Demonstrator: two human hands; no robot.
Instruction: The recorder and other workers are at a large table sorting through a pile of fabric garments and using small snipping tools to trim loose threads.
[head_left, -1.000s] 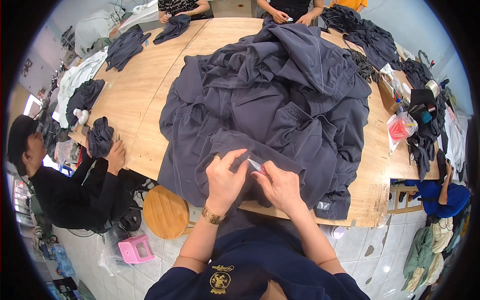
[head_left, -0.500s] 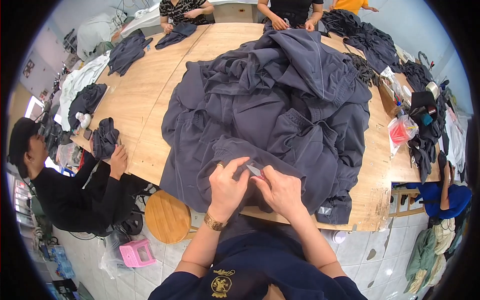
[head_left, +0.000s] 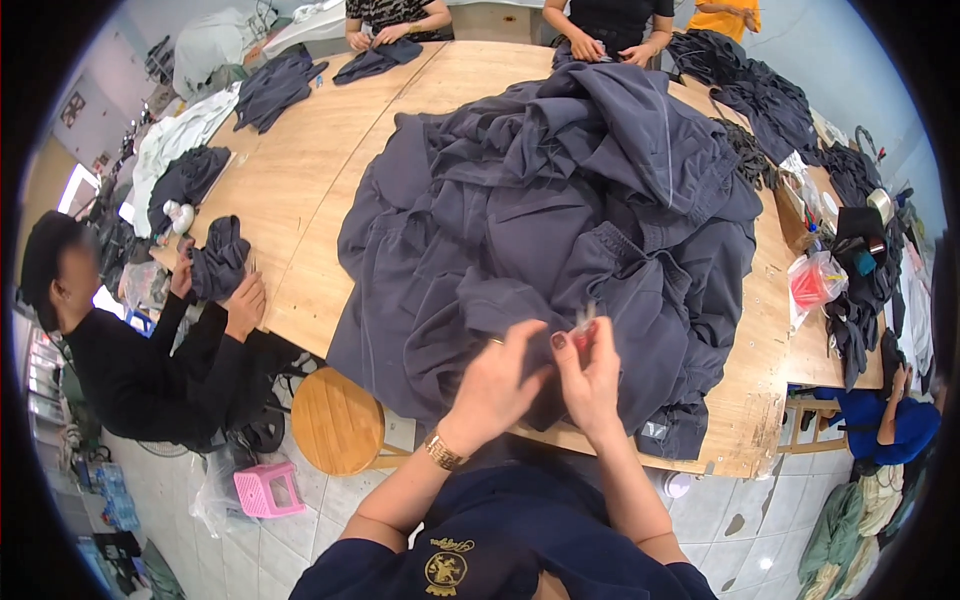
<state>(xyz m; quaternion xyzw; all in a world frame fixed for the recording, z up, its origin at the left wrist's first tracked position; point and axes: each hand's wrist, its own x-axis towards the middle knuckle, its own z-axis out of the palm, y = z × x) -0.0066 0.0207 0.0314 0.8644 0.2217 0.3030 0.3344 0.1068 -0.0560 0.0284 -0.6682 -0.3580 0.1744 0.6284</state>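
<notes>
A large heap of dark grey garments [head_left: 540,230], some with gathered elastic waistbands, covers the middle of the wooden table [head_left: 300,215]. Held upright in my right hand [head_left: 592,390] is a small pair of thread snips [head_left: 583,330], red at the grip, its pale blades blurred and pointing away from me. My left hand [head_left: 492,385] hovers over the near side of the heap, fingers and thumb apart, and I see nothing between them. Whether its fingertips touch the cloth I cannot tell.
At the left a person in black [head_left: 150,350] handles a dark garment [head_left: 218,258]; other people stand across the table. A round wooden stool [head_left: 337,420] and a pink plastic stool [head_left: 268,490] are on the floor. A red-filled plastic bag [head_left: 815,282] lies at right.
My right hand has risen and turned, swinging the snips from pointing left to pointing away. My left hand has shifted right and come off the cloth fold it was at. The whole view has shifted slightly.
</notes>
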